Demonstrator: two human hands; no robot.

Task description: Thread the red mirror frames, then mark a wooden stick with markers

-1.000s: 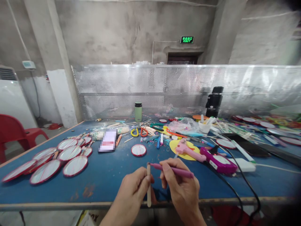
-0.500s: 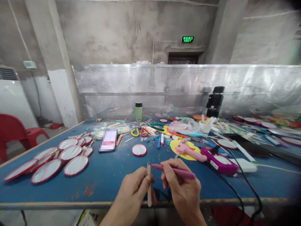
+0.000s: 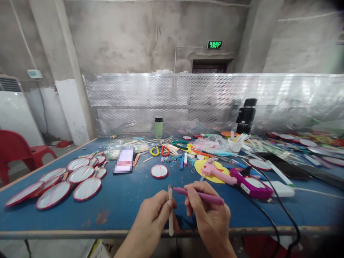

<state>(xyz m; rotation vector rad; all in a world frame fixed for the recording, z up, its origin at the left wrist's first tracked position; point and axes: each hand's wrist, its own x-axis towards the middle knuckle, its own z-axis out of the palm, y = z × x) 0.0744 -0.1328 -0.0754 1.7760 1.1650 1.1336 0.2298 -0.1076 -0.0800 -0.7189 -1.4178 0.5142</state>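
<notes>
My left hand (image 3: 156, 211) pinches a pale wooden craft stick (image 3: 171, 224), held upright near the table's front edge. The stick's top end looks dark. In my right hand (image 3: 209, 215) is a pink-purple marker (image 3: 204, 196), gripped like a pen with its tip at the upper end of the stick. Whether the tip touches the wood I cannot tell. Just beyond both hands a round white disc with a red rim (image 3: 159, 171) lies flat on the blue table (image 3: 120, 204).
Several red-rimmed discs (image 3: 53, 195) are piled at the left, near a phone (image 3: 124, 160). A pink glue gun (image 3: 219, 172) rests on a yellow disc, beside a purple device (image 3: 251, 184) with black cables. Pliers (image 3: 154, 151), a green bottle (image 3: 158, 128) and a black flask (image 3: 246, 116) stand or lie farther back.
</notes>
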